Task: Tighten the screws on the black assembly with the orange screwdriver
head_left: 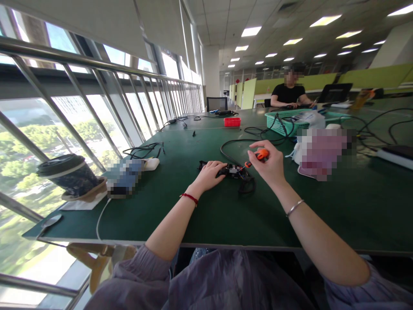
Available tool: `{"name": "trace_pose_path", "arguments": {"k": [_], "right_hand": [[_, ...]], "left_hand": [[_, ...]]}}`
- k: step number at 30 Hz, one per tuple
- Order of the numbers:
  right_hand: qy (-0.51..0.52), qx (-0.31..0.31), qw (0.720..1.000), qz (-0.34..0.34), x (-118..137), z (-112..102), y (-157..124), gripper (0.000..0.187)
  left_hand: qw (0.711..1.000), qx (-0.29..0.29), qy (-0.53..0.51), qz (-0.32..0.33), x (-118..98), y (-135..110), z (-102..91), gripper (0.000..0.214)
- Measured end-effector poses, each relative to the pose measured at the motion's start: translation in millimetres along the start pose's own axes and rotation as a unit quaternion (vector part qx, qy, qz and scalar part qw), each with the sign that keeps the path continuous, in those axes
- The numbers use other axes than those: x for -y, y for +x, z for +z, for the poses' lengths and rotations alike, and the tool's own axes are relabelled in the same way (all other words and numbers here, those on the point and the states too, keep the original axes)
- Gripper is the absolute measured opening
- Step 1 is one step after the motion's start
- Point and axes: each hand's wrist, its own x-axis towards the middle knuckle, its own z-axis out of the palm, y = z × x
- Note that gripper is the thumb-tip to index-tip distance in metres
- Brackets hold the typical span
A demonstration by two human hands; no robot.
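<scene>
Pinch grip of raised right hand (270, 162) on screwdriver (263, 153), left hand (209, 174) clasped over device (232, 171)

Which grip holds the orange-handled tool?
The right grip, on the arm with the silver bangle; the left grip, on the arm with the red bracelet, touches the black device.

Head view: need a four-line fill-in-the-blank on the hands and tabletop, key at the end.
1. The hand tool in the right hand has a handle coloured black and ____.
2. The ____ hand lies on the black device.
3. The cord bracelet on the left wrist is coloured ____.
4. In the picture, the green basket stands to the ____ of the small red tray.

Missing words: orange; left; red; right.
</scene>
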Motion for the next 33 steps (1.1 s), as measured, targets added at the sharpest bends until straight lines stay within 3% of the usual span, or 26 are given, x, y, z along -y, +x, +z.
{"name": "trace_pose_path", "arguments": {"k": [5,16,25,33], "right_hand": [[0.03,0.007,0.999,-0.031,-1.0,1.5,-1.3,0.026],[0.009,0.007,1.0,0.005,0.9,-0.5,-0.1,0.014],[0.04,0.018,0.998,-0.038,-1.1,0.7,-2.0,0.028],[0.0,0.019,1.0,-0.002,1.5,-1.1,0.1,0.008]], "left_hand": [[1.0,-0.001,-0.001,-0.002,-0.8,-0.1,-1.0,0.045],[1.0,0.001,0.002,-0.001,-0.5,-0.4,-0.7,0.045],[1.0,-0.006,0.0,0.003,1.4,-0.3,1.4,0.045],[1.0,-0.001,0.003,-0.001,0.9,0.0,0.7,0.045]]}}
